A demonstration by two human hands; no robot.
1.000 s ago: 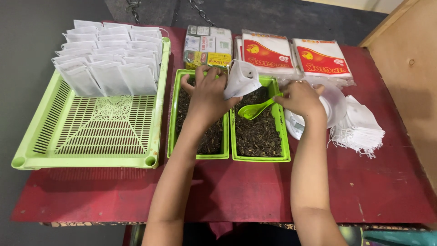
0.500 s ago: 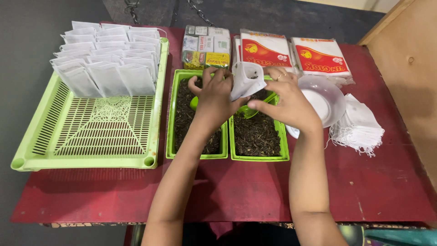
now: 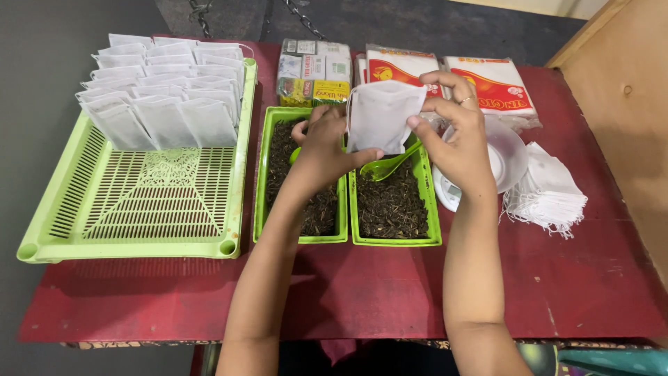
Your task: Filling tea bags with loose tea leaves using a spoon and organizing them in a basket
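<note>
Head view, looking down on a red counter [image 3: 362,292]. Both hands raised over two small green trays of dark loose tea, holding one white bag [image 3: 381,115] upright between them. Left hand [image 3: 323,143] with fingers pinching the bag's left and lower edge; right hand [image 3: 456,136] with fingers pinching its top right corner, a ring on one finger. Bag above the right tray [image 3: 395,202], near the counter's far edge. Green scoop [image 3: 390,166] lying in that tray, just under the bag. Left tray [image 3: 300,202] touching the right one. Large green basket [image 3: 139,188] at the left edge, rows of white bags standing in its far half. White dish [image 3: 504,157] behind the right hand. Stack of flat bags [image 3: 550,195] near the right edge. Packets [image 3: 410,69] along the far edge.
</note>
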